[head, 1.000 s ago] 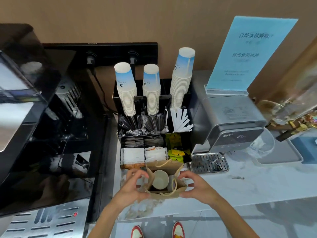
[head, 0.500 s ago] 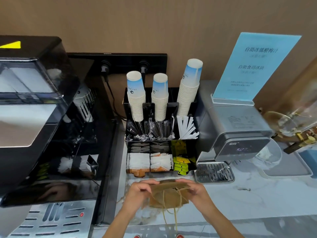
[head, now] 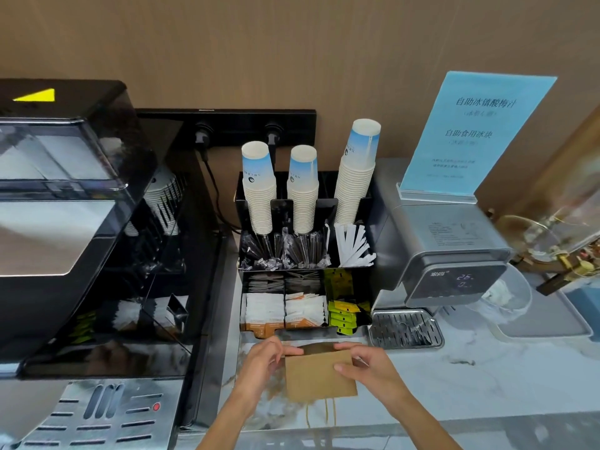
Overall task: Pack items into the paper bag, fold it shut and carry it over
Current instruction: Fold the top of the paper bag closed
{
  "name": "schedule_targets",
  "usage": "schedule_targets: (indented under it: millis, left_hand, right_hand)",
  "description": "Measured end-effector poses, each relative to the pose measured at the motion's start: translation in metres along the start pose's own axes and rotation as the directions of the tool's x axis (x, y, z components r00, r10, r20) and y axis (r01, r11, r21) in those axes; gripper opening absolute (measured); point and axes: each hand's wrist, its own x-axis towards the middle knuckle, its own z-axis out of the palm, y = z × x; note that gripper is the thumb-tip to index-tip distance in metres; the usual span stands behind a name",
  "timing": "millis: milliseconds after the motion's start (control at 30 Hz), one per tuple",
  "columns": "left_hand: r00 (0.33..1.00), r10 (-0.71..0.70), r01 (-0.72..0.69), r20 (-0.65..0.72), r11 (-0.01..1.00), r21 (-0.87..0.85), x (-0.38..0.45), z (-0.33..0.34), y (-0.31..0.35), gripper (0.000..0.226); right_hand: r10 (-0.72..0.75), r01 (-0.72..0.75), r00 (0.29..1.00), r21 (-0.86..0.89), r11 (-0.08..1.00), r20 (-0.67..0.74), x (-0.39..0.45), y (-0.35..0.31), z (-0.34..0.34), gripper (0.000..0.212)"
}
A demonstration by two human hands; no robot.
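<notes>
A small brown paper bag (head: 316, 373) stands on the marble counter (head: 470, 388) just in front of me, its top flap folded over toward me. Its twine handles (head: 319, 414) hang down the near side. My left hand (head: 264, 358) pinches the bag's upper left corner. My right hand (head: 363, 360) grips the upper right corner, thumb on the folded flap. What is inside the bag is hidden.
Behind the bag a black organiser (head: 305, 264) holds paper cup stacks (head: 259, 186), stirrers, straws and sachets. A black coffee machine (head: 74, 222) fills the left. A grey dispenser (head: 451, 251) with a drip tray (head: 406, 329) and a blue sign (head: 474, 134) stands on the right.
The bag was open with a cup visible inside; both hands pressed its mouth together and folded the top down toward me. The view also tilted up a little.
</notes>
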Motion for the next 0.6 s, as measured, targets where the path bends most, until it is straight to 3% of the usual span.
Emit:
schedule_targets:
  millis: [100,167,233,333,433,500,600]
  left_hand:
    - [0.993,0.061,-0.086,0.1,0.959,0.27,-0.006,0.009,-0.001,0.026]
    - [0.983,0.137,-0.179,0.121,0.856,0.486,-0.004,0.016,-0.002,0.04]
    - [0.969,0.226,-0.236,0.099,0.726,0.646,0.0,0.023,0.0,0.036]
    - [0.964,0.231,-0.25,0.128,0.637,0.729,0.004,0.027,0.007,0.027]
    - [0.964,0.229,-0.245,0.132,0.585,0.773,0.007,0.031,0.013,0.025]
    - [0.963,0.223,-0.248,0.15,0.524,0.815,0.009,0.035,0.015,0.023]
    - [0.964,0.183,-0.259,0.191,0.517,0.816,0.013,0.038,0.014,0.021]
  right_hand:
    - [-0.043,0.031,0.991,-0.097,0.995,-0.13,0.004,0.003,0.005,0.016]
    - [-0.076,0.032,0.977,-0.214,0.976,-0.201,0.007,0.005,0.008,0.024]
    - [-0.09,0.006,0.971,-0.351,0.936,-0.223,0.01,0.002,0.01,0.036]
    - [-0.046,-0.053,0.989,-0.633,0.773,-0.139,0.009,-0.008,0.009,0.043]
    - [-0.061,-0.031,0.994,-0.757,0.653,-0.093,0.01,-0.014,0.01,0.054]
    - [-0.152,0.048,0.987,-0.835,0.549,-0.043,0.011,-0.017,0.011,0.058]
    - [-0.207,0.279,0.956,-0.864,0.419,0.208,0.016,-0.022,0.016,0.054]
